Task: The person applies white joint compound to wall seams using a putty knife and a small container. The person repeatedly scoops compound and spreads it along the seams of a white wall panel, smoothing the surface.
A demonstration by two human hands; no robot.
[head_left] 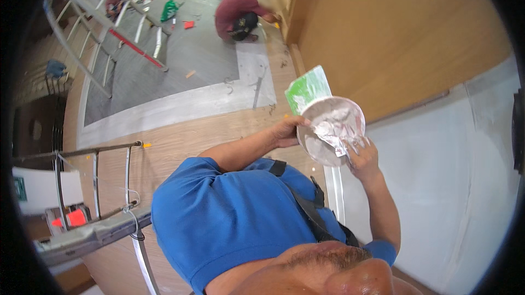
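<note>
Head view: I stood high above the floor, facing a white wall [437, 185].
Left hand [287, 131]: my fingers curled round the rim of the round pan [322, 131] of white putty, a green-smeared scraper [307, 90] pinned behind it.
Right hand [363, 155]: just right of the pan, fingers pinched on a putty knife [336, 133] lying in the paste.
Risk: the pan tilted toward me; an overloaded blade, I judged, might have dropped putty onto my blue shirt [229, 213] or the wooden floor [180, 147] below the pan.

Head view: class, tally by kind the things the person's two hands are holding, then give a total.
Round bowl of white paste, in the left hand: 1
Green-and-white flat scraper, behind the bowl: 1
Putty knife, in the right hand: 1
Total: 3
</note>
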